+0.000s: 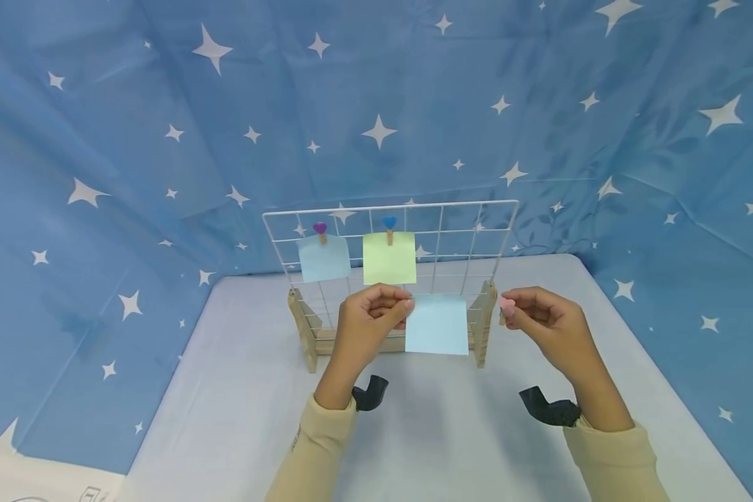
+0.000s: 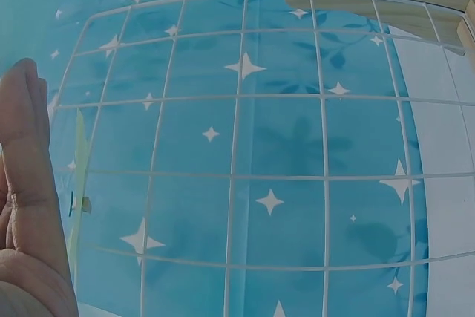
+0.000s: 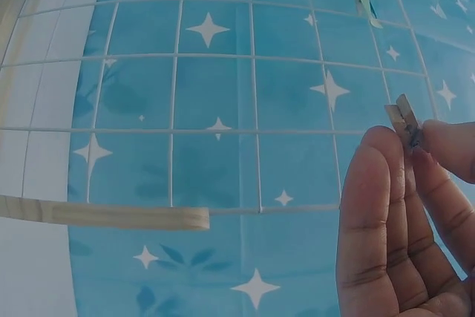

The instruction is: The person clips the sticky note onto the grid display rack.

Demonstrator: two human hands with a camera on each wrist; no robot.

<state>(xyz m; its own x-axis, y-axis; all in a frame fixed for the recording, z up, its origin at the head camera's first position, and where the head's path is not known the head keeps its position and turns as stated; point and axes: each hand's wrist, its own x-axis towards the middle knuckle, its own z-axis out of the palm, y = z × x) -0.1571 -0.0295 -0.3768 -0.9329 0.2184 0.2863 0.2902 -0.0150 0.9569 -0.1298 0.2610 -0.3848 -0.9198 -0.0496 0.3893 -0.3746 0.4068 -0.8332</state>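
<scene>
My left hand [image 1: 371,322] pinches a light blue paper note [image 1: 438,325] by its left edge, holding it up before the lower right part of a white wire grid [image 1: 439,240]. To the right of the grid, my right hand [image 1: 547,322] pinches a small wooden clothespin [image 3: 403,119] with a pink heart [image 1: 507,305] on it. In the right wrist view the clothespin's wooden tips point up past the fingers. On the grid hang a blue note [image 1: 326,259] under a purple-heart clothespin [image 1: 321,231] and a yellow-green note [image 1: 389,259] under a blue-heart clothespin [image 1: 390,229].
Wooden feet [image 1: 484,324] hold the grid upright on a white-covered table [image 1: 245,390]. Behind it hangs a blue cloth [image 1: 376,90] with white stars. Black curved pieces [image 1: 549,410] sit at both wrists. Printed white material [image 1: 44,474] lies at the lower left.
</scene>
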